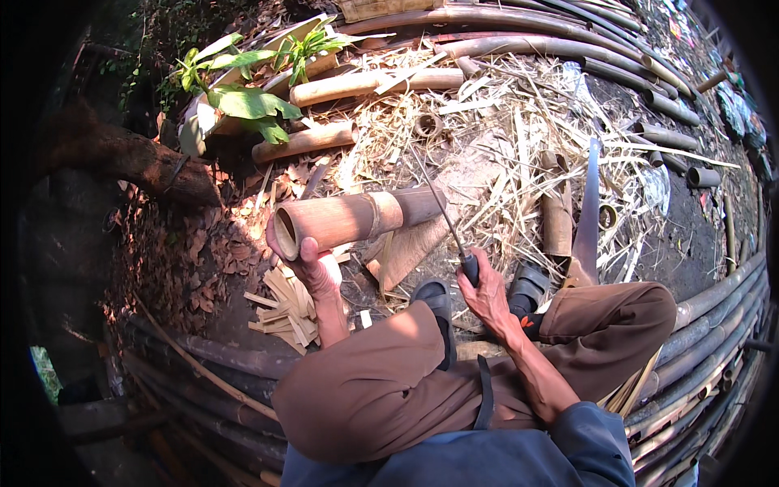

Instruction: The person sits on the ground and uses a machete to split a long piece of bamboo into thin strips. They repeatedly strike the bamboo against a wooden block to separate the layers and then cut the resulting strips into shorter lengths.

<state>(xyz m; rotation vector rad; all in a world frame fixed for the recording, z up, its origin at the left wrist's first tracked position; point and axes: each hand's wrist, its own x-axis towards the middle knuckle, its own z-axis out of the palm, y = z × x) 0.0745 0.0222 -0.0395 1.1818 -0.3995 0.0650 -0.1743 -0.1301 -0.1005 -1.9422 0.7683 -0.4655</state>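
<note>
My left hand [312,272] grips a thick bamboo section [333,221] around its hollow near end, thumb below the opening and fingers behind. The section lies nearly level, its far end over a wooden block [410,253]. In my right hand [489,296] is the dark handle of a long-bladed knife [442,207]. Its narrow blade, seen nearly edge-on, points up and left, passing by the bamboo's far end; whether they touch I cannot tell. Below my left hand lies a pile of split bamboo pieces [284,310].
A handsaw [587,215] stands near my right knee, beside a bamboo piece [557,215]. Shavings [487,101] litter the ground ahead. Long bamboo poles [519,45] lie at the back, more poles [714,325] at right. A leafy plant [251,104] and tree trunk [138,158] stand at left.
</note>
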